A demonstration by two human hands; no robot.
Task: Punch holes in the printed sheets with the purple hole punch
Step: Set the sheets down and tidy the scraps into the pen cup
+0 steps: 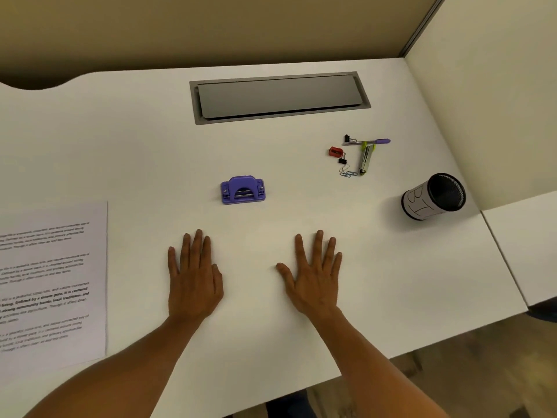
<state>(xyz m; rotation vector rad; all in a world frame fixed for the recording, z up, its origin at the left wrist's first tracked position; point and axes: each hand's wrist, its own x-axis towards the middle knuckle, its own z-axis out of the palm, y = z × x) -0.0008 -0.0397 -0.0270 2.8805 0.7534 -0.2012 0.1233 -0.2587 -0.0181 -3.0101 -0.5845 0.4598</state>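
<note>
Both hands lay flat on the desk (271, 164), palms down, fingers straight and spread, holding nothing: the left hand (194, 280) and the right hand (315, 279) sat side by side near the front edge, well apart from each other. The punch (243, 190) stood just beyond them, closer to the left hand's fingertips, with its paper slot seemingly facing the person. The sheets (54, 285) lay at the far left, partly out of view, well apart from the punch.

Nothing had yet been punched, so the step in hand looked like fetching paper. Done well, the left hand would draw the sheets across, square their edges into one stack, and feed one edge fully and evenly into the slot before pressing down. The clutter of clips (346, 168), sharpener (336, 152) and the pen cup (434, 196) at the right needed no touching.
</note>
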